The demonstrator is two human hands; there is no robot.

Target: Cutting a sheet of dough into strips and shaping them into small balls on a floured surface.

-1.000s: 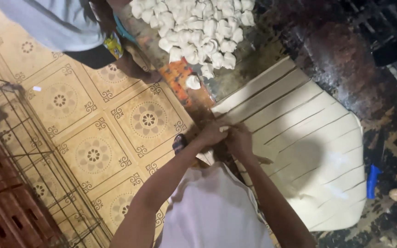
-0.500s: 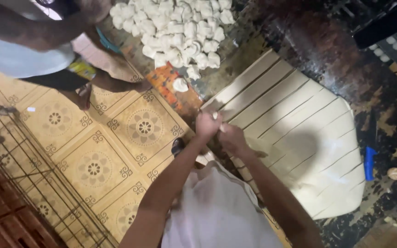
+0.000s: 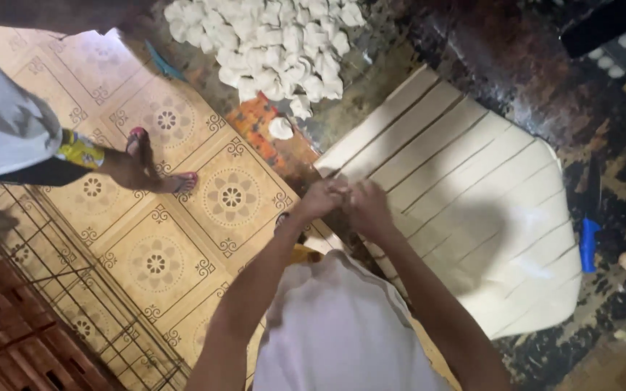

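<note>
Hands meeting at the near edge of a sheet of cut dough strips.

From left: a bystander's foot (image 3: 159, 174) on the tiled floor (image 3: 182, 246); left hand (image 3: 322, 198) and right hand (image 3: 368, 208), touching, fingers curled together, whatever they pinch hidden; dough sheet (image 3: 487, 210) on the dark counter (image 3: 545, 80); pile of folded pieces (image 3: 277, 43) above; blue tool (image 3: 588, 245) just beside the sheet's right edge.

Dark mottled stone counter (image 3: 516, 65), bearing a pale dough sheet scored into strips (image 3: 472, 195), heaped white folded dough pieces (image 3: 269, 43), a blue-handled cutter (image 3: 588, 242).
</note>
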